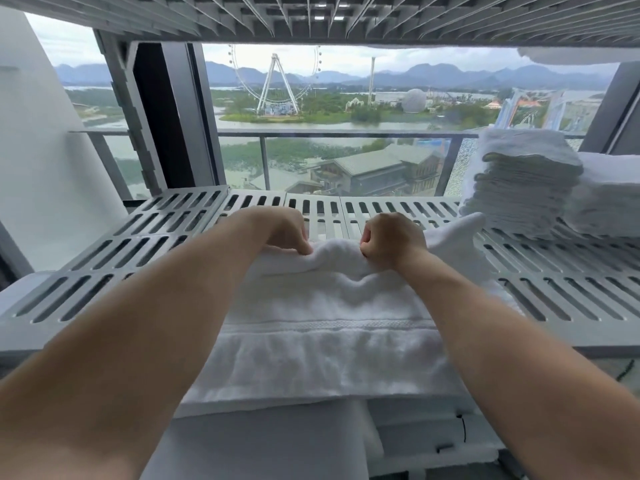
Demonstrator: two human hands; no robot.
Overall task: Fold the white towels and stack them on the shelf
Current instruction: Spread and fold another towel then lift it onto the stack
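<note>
We see the white towel (pixel 329 306) lying across the middle of the grey slatted shelf (pixel 104 244), its near part draped over the front edge. The left hand (pixel 280 233) pinches the towel's far edge, fingers curled on the bunched cloth. The right hand (pixel 391 240) grips the same edge just beside it, fist clenched on the fold. A loose corner of the towel pokes up to the right of that hand. We note a stack of folded towels (pixel 526 188) at the shelf's back right corner, with a second pile (pixel 609 199) touching its right side. Beyond the back edge, a window shows a Ferris wheel (pixel 275 81).
</note>
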